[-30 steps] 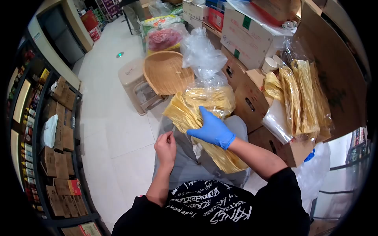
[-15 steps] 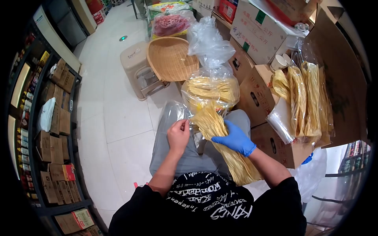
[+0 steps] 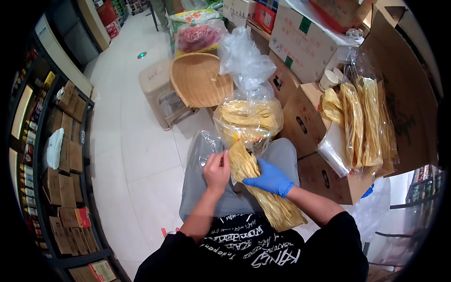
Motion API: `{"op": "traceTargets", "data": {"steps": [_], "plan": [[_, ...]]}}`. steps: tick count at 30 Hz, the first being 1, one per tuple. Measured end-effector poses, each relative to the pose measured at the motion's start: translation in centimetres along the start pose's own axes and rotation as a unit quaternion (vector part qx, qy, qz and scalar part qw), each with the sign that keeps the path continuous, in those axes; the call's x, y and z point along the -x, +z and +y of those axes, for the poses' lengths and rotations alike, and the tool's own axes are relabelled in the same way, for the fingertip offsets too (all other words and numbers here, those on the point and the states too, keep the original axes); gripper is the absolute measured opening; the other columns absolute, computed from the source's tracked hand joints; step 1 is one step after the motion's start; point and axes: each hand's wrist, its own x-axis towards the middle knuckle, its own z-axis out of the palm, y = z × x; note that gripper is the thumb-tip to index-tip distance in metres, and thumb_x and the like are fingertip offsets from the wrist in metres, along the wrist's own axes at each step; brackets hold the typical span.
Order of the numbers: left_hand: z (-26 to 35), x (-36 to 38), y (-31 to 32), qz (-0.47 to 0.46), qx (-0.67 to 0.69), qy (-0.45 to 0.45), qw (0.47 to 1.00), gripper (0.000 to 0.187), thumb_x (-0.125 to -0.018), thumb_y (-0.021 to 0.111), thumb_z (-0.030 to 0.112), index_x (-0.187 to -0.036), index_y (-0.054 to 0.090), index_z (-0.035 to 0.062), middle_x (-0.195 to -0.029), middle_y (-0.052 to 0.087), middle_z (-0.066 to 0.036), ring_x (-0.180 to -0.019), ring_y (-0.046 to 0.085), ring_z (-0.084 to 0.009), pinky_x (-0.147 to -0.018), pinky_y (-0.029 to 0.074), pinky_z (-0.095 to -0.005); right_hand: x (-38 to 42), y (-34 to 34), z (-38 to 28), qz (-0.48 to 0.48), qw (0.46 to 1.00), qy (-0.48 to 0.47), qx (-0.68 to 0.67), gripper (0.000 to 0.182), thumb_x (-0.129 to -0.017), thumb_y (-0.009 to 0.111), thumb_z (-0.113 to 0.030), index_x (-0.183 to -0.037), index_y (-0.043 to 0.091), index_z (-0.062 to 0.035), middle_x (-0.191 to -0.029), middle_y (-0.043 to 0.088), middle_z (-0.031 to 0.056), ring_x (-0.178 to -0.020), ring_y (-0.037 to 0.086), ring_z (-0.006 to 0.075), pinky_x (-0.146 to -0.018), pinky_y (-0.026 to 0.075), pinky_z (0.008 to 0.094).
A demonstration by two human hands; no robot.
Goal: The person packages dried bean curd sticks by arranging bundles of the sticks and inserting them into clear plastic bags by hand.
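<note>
My right hand (image 3: 271, 178), in a blue glove, grips a long bundle of yellow dried sticks (image 3: 277, 209) that slants across my lap. Bare and pinched closed, my left hand (image 3: 217, 170) is beside the bundle's upper end, at the edge of a clear plastic bag (image 3: 210, 144); the fingertips are too small to read clearly. Beyond my hands, between my knees, sits an open clear bag of similar yellow sticks (image 3: 249, 115).
A wicker basket (image 3: 199, 80) rests on a beige stool (image 3: 157, 89). At right, packed yellow bundles (image 3: 371, 122) and a clear plastic roll (image 3: 334, 152) lie on cardboard boxes (image 3: 324, 176). Shelves (image 3: 70, 188) line the left.
The yellow bundle and my gloved right hand have moved slightly down and left in view. My left hand is now closer to the bundle's upper end. The whole view has shifted a little.
</note>
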Motion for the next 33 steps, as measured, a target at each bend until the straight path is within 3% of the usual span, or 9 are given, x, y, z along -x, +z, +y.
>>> {"op": "traceTargets", "data": {"steps": [4,8,10,14,16,19,22,25,33], "plan": [[0.2,-0.9,0.1,0.014,0.069,-0.076,0.995,0.009,-0.084,0.065,0.009,-0.087,0.067,0.0007,-0.074,0.062,-0.013,-0.061,0.060,-0.0256,-0.056,0.048,-0.0340,-0.1,0.3,-0.2,0.008,0.997,-0.038,0.064,0.088,-0.070,0.075,-0.047,-0.129,0.040,0.0083,-0.115,0.057,0.0297,-0.106,0.058,0.0403,-0.090,0.046,0.0413],[1.2,-2.1,-1.3,-0.029,0.004,-0.025,0.999,0.011,-0.082,0.065,0.008,-0.089,0.068,0.0006,-0.077,0.062,-0.015,-0.066,0.062,-0.0287,-0.062,0.049,-0.0360,-0.4,0.6,0.1,0.026,0.992,-0.048,0.116,0.088,-0.069,0.076,-0.043,-0.127,0.037,0.0102,-0.109,0.055,0.0336,-0.100,0.058,0.0451,-0.084,0.049,0.0450],[1.0,-2.5,-2.2,-0.105,-0.042,-0.044,0.993,0.014,-0.078,0.066,0.007,-0.090,0.067,0.0002,-0.079,0.063,-0.015,-0.072,0.063,-0.0310,-0.066,0.050,-0.0373,-0.4,0.9,0.1,0.035,0.990,-0.056,0.124,0.088,-0.069,0.075,-0.041,-0.129,0.034,0.0102,-0.110,0.055,0.0334,-0.100,0.058,0.0453,-0.084,0.049,0.0453],[0.4,-3.6,-3.3,-0.107,-0.065,-0.006,0.992,0.017,-0.075,0.068,0.007,-0.091,0.068,0.0014,-0.080,0.064,-0.015,-0.071,0.064,-0.0290,-0.064,0.051,-0.0358,0.2,1.0,-1.3,0.042,0.988,-0.029,0.147,0.089,-0.071,0.075,-0.038,-0.135,0.032,0.0060,-0.118,0.052,0.0313,-0.105,0.056,0.0443,-0.089,0.047,0.0431],[0.9,-4.8,-3.9,-0.158,0.017,-0.124,0.979,0.017,-0.074,0.070,0.009,-0.089,0.068,0.0020,-0.078,0.066,-0.015,-0.069,0.065,-0.0273,-0.063,0.051,-0.0348,-0.2,1.6,-0.5,0.059,0.984,-0.065,0.154,0.089,-0.071,0.075,-0.037,-0.135,0.030,0.0054,-0.119,0.051,0.0310,-0.104,0.056,0.0443,-0.088,0.048,0.0434],[1.0,-5.7,-4.0,-0.162,0.044,-0.145,0.975,0.014,-0.074,0.071,0.009,-0.085,0.069,0.0015,-0.074,0.066,-0.015,-0.065,0.066,-0.0255,-0.062,0.052,-0.0337,-0.1,1.5,-1.2,0.069,0.979,-0.085,0.174,0.092,-0.071,0.075,-0.036,-0.138,0.027,0.0048,-0.118,0.051,0.0305,-0.100,0.058,0.0441,-0.084,0.050,0.0445],[0.2,-6.3,-3.8,-0.163,-0.013,-0.060,0.985,0.011,-0.075,0.072,0.006,-0.082,0.069,-0.0019,-0.069,0.067,-0.012,-0.061,0.065,-0.0157,-0.058,0.051,-0.0269,0.4,1.1,-2.3,0.052,0.976,-0.073,0.201,0.095,-0.070,0.075,-0.035,-0.139,0.023,0.0046,-0.116,0.051,0.0300,-0.095,0.059,0.0436,-0.079,0.051,0.0456],[0.3,-6.6,-3.9,-0.163,-0.005,-0.022,0.986,0.012,-0.075,0.073,0.006,-0.084,0.069,-0.0024,-0.068,0.066,-0.011,-0.060,0.064,-0.0142,-0.057,0.050,-0.0260,0.6,1.1,-2.7,0.050,0.974,-0.074,0.209,0.095,-0.071,0.075,-0.034,-0.139,0.022,0.0050,-0.114,0.051,0.0298,-0.093,0.060,0.0433,-0.076,0.052,0.0458],[4.3,-5.6,-5.4,-0.030,0.126,-0.029,0.991,0.007,-0.076,0.073,0.000,-0.077,0.067,-0.0043,-0.064,0.060,-0.005,-0.056,0.058,-0.0088,-0.053,0.046,-0.0218,2.9,0.3,-4.5,0.120,0.963,-0.141,0.198,0.091,-0.072,0.074,-0.031,-0.138,0.022,0.0058,-0.105,0.053,0.0266,-0.082,0.061,0.0422,-0.070,0.052,0.0453]]}}
